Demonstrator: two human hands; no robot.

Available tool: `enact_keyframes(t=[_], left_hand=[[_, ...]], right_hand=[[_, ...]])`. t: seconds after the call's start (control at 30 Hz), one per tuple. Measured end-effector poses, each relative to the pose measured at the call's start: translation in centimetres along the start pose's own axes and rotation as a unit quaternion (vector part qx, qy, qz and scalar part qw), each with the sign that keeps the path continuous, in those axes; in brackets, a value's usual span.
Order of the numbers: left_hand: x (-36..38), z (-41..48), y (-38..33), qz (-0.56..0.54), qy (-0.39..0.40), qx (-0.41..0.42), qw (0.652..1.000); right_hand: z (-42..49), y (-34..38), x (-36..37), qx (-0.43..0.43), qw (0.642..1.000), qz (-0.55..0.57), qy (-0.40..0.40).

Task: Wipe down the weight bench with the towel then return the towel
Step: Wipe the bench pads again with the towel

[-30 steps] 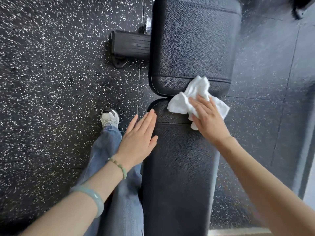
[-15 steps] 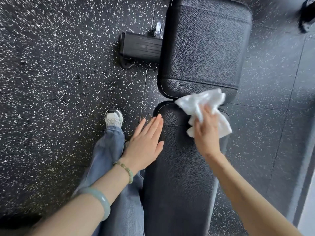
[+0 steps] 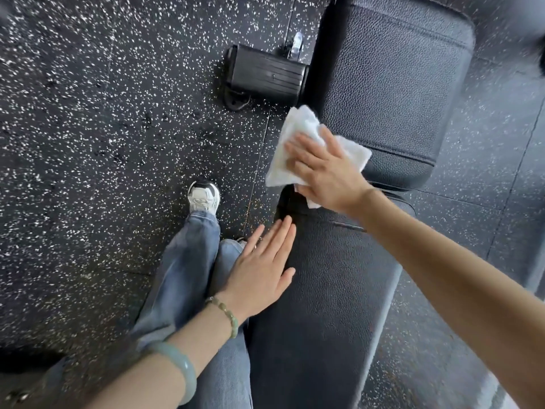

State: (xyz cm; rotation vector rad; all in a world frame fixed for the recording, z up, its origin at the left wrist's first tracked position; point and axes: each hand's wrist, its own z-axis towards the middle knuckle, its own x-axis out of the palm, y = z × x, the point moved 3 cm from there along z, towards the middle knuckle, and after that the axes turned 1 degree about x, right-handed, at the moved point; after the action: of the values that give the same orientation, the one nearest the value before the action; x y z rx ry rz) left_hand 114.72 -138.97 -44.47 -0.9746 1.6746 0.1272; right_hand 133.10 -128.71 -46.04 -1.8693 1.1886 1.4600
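The right hand (image 3: 327, 169) was laid flat, fingers spread and nearly straight, upon the crumpled white cloth towel (image 3: 300, 122). The towel was pressed against the left edge of the far pad of the black pebbled-vinyl weight bench (image 3: 383, 84), just above the gap between the two pads. A corner of the towel was seen protruding beneath the heel of the palm. The left hand (image 3: 262, 267) was rested on the left edge of the near pad (image 3: 330, 305), fingers straight and held together, with nothing grasped. A string of green-brown beads (image 3: 227, 315) was worn at that wrist, and a pale green stone bangle (image 3: 180, 367) farther up the forearm. Beside the bench, faded blue jeans (image 3: 182, 276) and a white-and-black sneaker (image 3: 203, 199) were seen above the black rubber floor flecked with white (image 3: 88, 143). A black ribbed block (image 3: 265, 73) was seen on the floor just beside the far pad's left side.
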Motion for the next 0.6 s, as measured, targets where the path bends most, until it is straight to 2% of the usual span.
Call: enact_keyframes(t=[0.07,0.17,0.2,0.33,0.4,0.47,0.6], left_hand=[[-0.3,0.0,0.0,0.007,-0.006,-0.007,1.0],[-0.6,0.0,0.0,0.007,-0.012,-0.015,1.0],[-0.5,-0.1,-0.1,-0.001,-0.009,-0.013,1.0],[0.1,-0.5,-0.7,-0.02,-0.003,-0.016,1.0],[0.7,-1.5,-1.2,-0.023,-0.002,-0.012,1.0],[1.3,-2.8,-1.8,-0.026,0.006,-0.006,1.0],[2.1,-4.5,-2.6,-0.035,0.009,-0.012,0.999]], right_hand=[[3.5,-1.6,-1.6,0.027,0.999,-0.042,0.014],[6.0,-2.2,-3.0,0.102,0.988,-0.067,0.099],[5.9,-1.6,-3.0,0.11,0.986,-0.071,0.101],[2.6,3.1,-1.4,0.039,0.994,-0.023,0.099],[1.4,4.3,-0.7,0.056,0.995,0.05,0.06],[0.4,5.3,-0.5,0.038,0.996,0.084,0.021],[-0.1,5.4,0.0,-0.069,0.996,0.05,0.038]])
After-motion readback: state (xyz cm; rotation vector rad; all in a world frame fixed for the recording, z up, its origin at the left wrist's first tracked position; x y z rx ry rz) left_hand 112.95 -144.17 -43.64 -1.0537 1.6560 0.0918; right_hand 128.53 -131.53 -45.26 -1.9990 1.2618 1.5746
